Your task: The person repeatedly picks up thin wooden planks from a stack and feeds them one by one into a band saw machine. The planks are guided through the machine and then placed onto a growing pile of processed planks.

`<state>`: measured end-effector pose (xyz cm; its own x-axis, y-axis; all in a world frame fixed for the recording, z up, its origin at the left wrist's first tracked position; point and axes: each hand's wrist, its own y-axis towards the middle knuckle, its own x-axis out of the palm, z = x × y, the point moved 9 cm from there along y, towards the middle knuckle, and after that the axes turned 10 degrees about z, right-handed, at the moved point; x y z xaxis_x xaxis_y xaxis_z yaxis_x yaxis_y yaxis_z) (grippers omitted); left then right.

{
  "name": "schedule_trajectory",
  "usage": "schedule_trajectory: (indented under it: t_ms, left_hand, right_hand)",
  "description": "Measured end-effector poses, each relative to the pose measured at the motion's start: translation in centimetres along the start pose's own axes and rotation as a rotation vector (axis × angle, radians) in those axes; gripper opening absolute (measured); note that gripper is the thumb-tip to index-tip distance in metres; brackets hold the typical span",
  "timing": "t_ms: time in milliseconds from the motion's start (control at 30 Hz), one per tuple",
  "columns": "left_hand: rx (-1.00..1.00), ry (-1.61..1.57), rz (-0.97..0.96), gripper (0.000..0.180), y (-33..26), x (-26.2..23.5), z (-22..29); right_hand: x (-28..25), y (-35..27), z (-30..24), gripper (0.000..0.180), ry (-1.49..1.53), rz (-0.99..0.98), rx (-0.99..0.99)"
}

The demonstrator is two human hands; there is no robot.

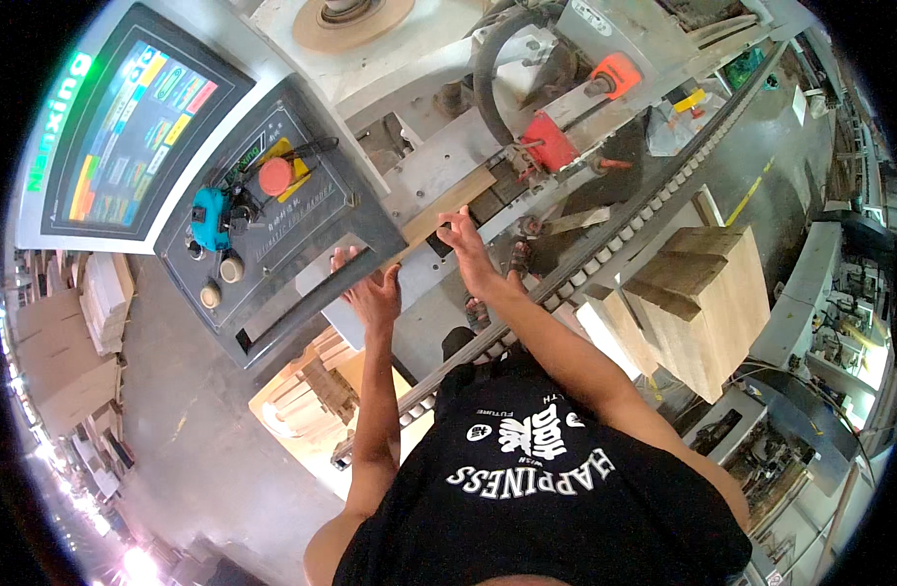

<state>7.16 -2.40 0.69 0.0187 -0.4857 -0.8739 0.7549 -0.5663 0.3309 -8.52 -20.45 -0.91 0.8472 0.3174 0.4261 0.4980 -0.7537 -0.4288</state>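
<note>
Head view: beside the panel (pixel 307 230), a strip (pixel 468 194) is seemingly being fed; left hand (pixel 373 298) spread, grip of right hand (pixel 464 244) unclear; steady guidance needed.

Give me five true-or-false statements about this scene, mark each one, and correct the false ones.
1. The screen is lit. True.
2. The right hand grips the teal device. False: the right hand is at the wooden strip; the teal device is on the control panel.
3. The round red button is on the control panel. True.
4. The shirt is white. False: the shirt is black.
5. The left hand is nearer the screen than the right hand is. True.
</note>
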Motion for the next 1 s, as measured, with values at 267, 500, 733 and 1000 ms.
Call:
schedule_trajectory:
  t_ms: [267,500,733,1000]
  left_hand:
    - [-0.097,-0.147,-0.056,0.104,1.5,3.7,6.5]
    - [0.025,-0.223,0.061,0.101,3.5,4.7,12.1]
    - [0.143,-0.129,0.093,0.097,5.3,6.4,18.7]
    - [0.114,-0.15,-0.001,0.094,7.0,8.5,23.2]
  right_hand:
    - [-5.5,3.5,-3.9,0.061,-0.048,0.12,-0.08]
    - [-6.2,2.9,-7.4,0.041,-0.184,0.149,-0.132]
    - [-7.8,-4.7,-3.0,0.083,-0.023,0.028,-0.079]
    - [-22.5,-16.2,-11.2,0.053,-1.282,0.419,-0.487]
